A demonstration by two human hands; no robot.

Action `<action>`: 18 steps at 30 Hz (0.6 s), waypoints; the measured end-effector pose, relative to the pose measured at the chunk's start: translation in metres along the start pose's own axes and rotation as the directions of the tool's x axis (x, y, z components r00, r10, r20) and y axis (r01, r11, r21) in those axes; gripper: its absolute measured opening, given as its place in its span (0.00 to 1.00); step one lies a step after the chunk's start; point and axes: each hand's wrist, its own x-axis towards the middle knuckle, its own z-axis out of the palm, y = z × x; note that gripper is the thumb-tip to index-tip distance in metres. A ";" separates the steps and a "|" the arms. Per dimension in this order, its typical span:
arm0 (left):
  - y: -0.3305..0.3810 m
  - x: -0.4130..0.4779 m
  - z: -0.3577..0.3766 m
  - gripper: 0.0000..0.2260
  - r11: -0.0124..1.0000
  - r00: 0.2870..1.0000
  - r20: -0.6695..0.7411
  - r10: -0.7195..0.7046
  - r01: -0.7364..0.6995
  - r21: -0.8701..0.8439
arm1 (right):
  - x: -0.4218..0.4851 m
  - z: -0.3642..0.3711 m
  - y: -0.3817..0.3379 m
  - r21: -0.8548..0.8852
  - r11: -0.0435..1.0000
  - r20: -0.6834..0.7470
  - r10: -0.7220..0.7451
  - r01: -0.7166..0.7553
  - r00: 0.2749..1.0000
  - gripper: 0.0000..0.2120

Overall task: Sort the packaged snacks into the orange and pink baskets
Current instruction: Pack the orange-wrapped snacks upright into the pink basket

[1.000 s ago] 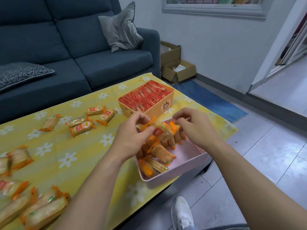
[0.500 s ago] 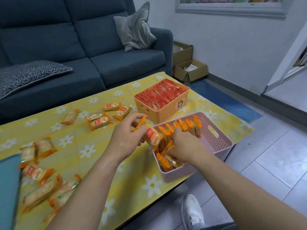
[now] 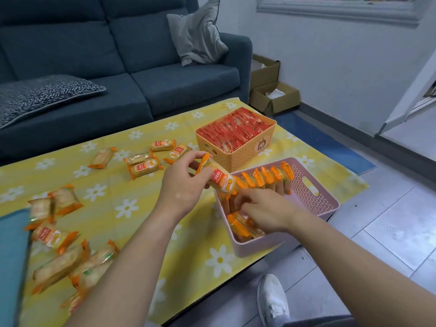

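My left hand (image 3: pixel 181 185) grips an orange-ended cracker packet (image 3: pixel 218 178) just over the near-left corner of the pink basket (image 3: pixel 316 197). That basket holds a row of the same orange packets (image 3: pixel 266 178) standing on edge. My right hand (image 3: pixel 264 208) reaches into the basket and its fingers press against the packets there; whether they curl round one is hidden. Behind it the orange basket (image 3: pixel 257 147) is packed with red packets (image 3: pixel 233 131). More orange cracker packets lie loose on the yellow cloth (image 3: pixel 144 166) (image 3: pixel 56 234).
The low table wears a yellow daisy cloth (image 3: pixel 106 208). A blue sofa (image 3: pixel 122 74) with a grey cushion stands behind it. Cardboard boxes (image 3: pixel 273 97) sit by the wall. A teal thing (image 3: pixel 11 260) fills the left edge. My white shoe (image 3: pixel 273 300) is on the tiled floor.
My right hand has dropped from the raised packet down into the pink basket. My left hand keeps its packet over the basket's corner. The view has shifted left.
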 end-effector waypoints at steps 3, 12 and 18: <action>0.000 0.001 0.003 0.09 1.000 1.000 -0.018 0.022 -0.022 -0.018 | 0.000 0.011 -0.007 -0.070 0.997 0.195 -0.019 0.033 0.981 0.30; 0.006 -0.003 0.005 0.07 0.999 0.999 0.006 0.034 -0.034 0.029 | 0.005 0.002 0.009 -0.256 0.965 0.316 0.028 0.057 0.948 0.31; 0.011 -0.005 0.011 0.04 0.997 0.989 0.137 -0.061 0.065 -0.029 | -0.003 -0.025 0.037 -0.078 0.995 0.279 -0.039 0.063 0.960 0.17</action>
